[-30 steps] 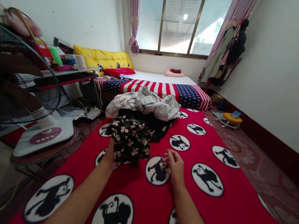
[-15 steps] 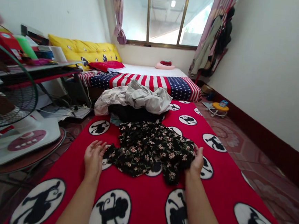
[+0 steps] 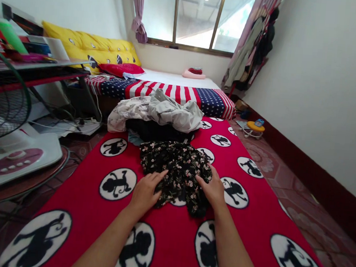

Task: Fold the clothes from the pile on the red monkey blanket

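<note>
A black floral top (image 3: 183, 171) lies bunched on the red blanket, with small pink and white flowers over it. Against its left edge rests my left hand (image 3: 146, 192), thumb and fingers apart. My right hand (image 3: 213, 189) touches the right edge, its thumb and fingers also spread over the cloth. Parts of both edges are hidden under my fingers. Just beyond the top is a heap of clothes: a light grey garment (image 3: 178, 115), a pale patterned one (image 3: 126, 111) and a black one (image 3: 159, 130) underneath.
The red blanket (image 3: 77, 191) bears black monkey figures in white circles. To the left stand a fan (image 3: 19, 154) on a round stool and a cluttered desk (image 3: 41, 67). A bed with a flag-patterned cover (image 3: 169, 92) is at the back. A small yellow stool (image 3: 255, 126) sits on the right-hand floor.
Both hands have moved inward. The top's left and right sides are now drawn in, so it lies narrower. The view has shifted slightly.
</note>
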### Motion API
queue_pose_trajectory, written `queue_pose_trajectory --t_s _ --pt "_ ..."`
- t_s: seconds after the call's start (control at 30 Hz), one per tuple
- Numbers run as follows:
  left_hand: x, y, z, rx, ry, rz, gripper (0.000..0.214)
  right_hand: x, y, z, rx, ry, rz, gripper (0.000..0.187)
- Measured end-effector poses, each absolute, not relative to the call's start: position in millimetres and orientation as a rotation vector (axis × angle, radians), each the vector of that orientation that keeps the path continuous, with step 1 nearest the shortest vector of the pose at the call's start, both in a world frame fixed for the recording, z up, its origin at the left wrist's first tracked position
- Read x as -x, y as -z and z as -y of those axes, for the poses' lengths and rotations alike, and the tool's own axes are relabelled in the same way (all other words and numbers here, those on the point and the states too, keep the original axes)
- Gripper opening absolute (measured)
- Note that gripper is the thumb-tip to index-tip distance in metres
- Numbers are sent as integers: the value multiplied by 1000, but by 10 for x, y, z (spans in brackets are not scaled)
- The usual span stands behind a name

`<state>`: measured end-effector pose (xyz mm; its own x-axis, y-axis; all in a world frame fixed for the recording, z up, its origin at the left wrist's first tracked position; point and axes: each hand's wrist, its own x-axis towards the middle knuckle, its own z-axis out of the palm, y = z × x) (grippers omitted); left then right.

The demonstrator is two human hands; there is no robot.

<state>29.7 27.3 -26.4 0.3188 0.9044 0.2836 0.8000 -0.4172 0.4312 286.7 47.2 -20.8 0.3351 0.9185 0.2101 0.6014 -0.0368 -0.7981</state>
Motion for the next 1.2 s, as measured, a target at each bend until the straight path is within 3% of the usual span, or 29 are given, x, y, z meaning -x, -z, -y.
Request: queue_pose_trajectory --t_s 0.1,0.2,0.3,0.4,0.5,0.7,0.87,0.93,1.1,1.2 --pt "-82 212 -288 -2265 -793 -1580 41 -2950 99 -405 1570 -433 1320 48" --pt "407 112 -266 -2080 -1175 -1784 23 -3154 -52 -301 1438 -25 1033 35" --pt "941 7 -198 -1836 -1474 -2120 19 -3331 -176 -194 1392 329 786 23" --pt "1216 -91 -119 -1920 -1449 -2285 20 -3347 -242 -125 1356 431 776 17" --pt "1129 -175 -66 -2077 -1436 -2168 23 -3200 -272 -135 1313 282 926 14" --pt "407 -48 -57 -2155 -1314 -1704 24 -2710 -157 -482 1366 -372 1470 20" --pt "73 347 -34 -2193 -1046 -1564 30 -2319 0 -658 1628 -560 1780 67" --pt "58 420 0 -2196 -997 -1551 42 -2223 5 -626 1696 -591 1896 75" --pt "69 343 50 -2124 -941 -1645 84 -2199 -114 -478 1467 -761 1759 16" --pt "38 272 29 -2096 -807 -1730 96 -2287 -226 -356 1260 -642 1405 15"
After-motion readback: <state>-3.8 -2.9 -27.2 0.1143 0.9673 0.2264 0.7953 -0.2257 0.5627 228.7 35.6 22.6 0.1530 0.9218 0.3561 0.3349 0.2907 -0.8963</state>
